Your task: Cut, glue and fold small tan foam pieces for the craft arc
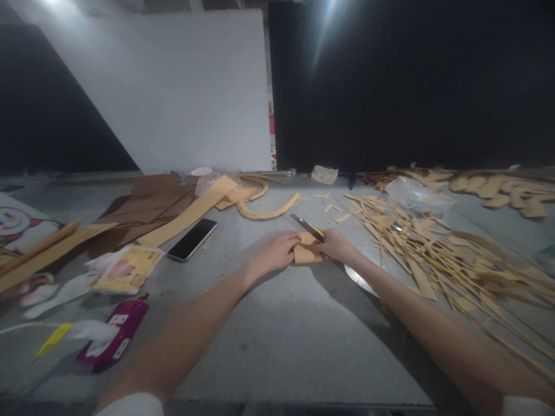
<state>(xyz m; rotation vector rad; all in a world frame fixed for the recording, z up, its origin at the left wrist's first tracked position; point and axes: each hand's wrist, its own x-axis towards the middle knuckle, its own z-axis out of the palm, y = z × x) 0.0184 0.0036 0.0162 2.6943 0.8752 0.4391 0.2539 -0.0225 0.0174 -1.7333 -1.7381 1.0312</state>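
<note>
Near the middle of the grey table, my right hand (339,247) grips a yellow-and-black utility knife (315,231), its blade pointing up and to the left. Under both hands lies a small tan piece of leather-like sheet (307,255). My left hand (277,252) rests at the left edge of that piece, fingers together and pressing on it. How firmly the left fingers grip it is hard to see. Just behind the hands sits a curved tan strip (273,215).
A phone (193,239), a tissue pack (128,269) and a purple power strip (115,334) lie to the left, with brown sheets (147,202) behind. Thin tan offcuts (433,260) and a plastic bag (414,193) spread over the right. Dark and white panels stand behind.
</note>
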